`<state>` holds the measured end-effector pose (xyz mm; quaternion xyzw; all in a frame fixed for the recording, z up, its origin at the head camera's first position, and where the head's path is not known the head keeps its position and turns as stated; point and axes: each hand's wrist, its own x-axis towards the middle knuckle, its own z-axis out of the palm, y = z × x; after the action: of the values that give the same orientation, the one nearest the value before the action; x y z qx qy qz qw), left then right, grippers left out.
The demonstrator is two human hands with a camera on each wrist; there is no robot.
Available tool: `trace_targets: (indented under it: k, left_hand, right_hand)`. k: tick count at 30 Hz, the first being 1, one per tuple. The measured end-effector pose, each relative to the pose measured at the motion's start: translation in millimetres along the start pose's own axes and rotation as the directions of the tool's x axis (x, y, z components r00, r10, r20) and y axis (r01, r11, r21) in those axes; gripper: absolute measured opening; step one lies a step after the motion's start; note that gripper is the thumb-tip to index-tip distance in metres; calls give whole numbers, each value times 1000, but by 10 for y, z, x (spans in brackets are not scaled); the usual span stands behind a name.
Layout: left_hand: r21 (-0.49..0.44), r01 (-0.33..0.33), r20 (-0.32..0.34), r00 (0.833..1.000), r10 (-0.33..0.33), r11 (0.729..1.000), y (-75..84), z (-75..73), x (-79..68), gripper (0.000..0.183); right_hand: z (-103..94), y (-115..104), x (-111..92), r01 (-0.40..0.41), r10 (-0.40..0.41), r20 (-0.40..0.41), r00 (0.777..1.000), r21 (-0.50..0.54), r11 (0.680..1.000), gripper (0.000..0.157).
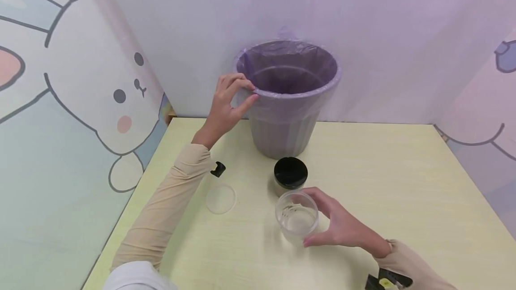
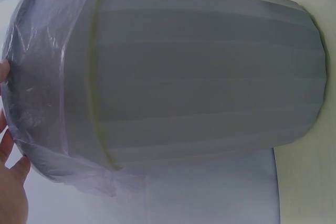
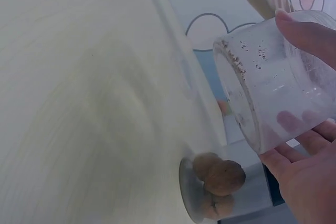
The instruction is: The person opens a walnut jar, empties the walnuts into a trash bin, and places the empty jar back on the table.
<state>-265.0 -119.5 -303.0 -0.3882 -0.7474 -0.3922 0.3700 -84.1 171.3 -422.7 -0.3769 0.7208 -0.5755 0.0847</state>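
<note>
A grey trash bin (image 1: pixel 280 135) lined with a thin purplish bag (image 1: pixel 290 106) stands at the back of the table. My left hand (image 1: pixel 230 100) holds its near-left rim between fingers and thumb; the left wrist view has the fingertips at the bag-covered edge. My right hand (image 1: pixel 336 223) grips a clear plastic jar (image 3: pixel 262 87) by its side, lidless and raised off the table. Brown crumbs cling inside near its bottom. Just behind it sits a second jar with a black lid (image 1: pixel 290 172), and several walnuts (image 3: pixel 224 178) show through its wall.
A clear round lid (image 1: pixel 221 198) lies flat on the pale yellow table (image 1: pixel 383 169), left of the jars. Behind the bin rises a plain wall (image 1: pixel 193 35); rabbit-patterned panels (image 1: pixel 88 70) flank the table. Black straps sit at both wrists.
</note>
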Motion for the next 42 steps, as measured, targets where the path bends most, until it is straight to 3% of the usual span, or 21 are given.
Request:
trace_targets:
  k: [7, 16, 26, 42]
  left_hand:
    - [2, 0, -21, 1000, 0, 1000, 37, 5, 9, 17]
    - [-26, 13, -17, 1000, -13, 1000, 334, -60, 89, 16]
    - [9, -4, -11, 1000, 4, 1000, 0, 18, -1, 14]
    - [6, -16, -49, 999, 16, 1000, 49, 30, 13, 16]
  right_hand:
    - [54, 112, -4, 5, -5, 22, 1000, 1, 1000, 88]
    - [187, 273, -30, 1, 0, 19, 1000, -50, 999, 88]
    - [324, 381, -56, 7, -6, 36, 999, -44, 999, 90]
    - [460, 539, -159, -68, 72, 38, 997, -82, 994, 91]
